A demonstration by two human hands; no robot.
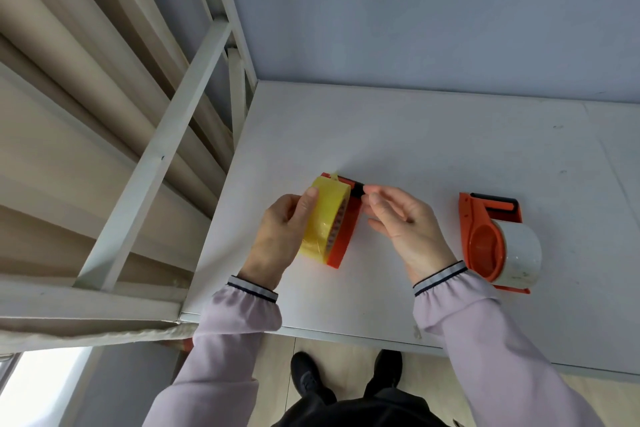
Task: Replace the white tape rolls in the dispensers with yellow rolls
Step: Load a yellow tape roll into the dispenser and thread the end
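An orange tape dispenser [348,230] lies on the white table [433,149] with a yellow tape roll [323,218] mounted in it. My left hand [280,236] grips the yellow roll from its left side. A short end of yellow tape sticks up at the dispenser's far end. My right hand [403,220] pinches the black roller [356,188] at that end with thumb and forefinger. To the right stands a second orange dispenser [483,236] that holds a white tape roll [519,251], untouched.
A white metal frame [162,149] with beige rolls behind it borders the table's left side. A grey wall rises at the back. The table's front edge runs just above my dark shoes on the wooden floor.
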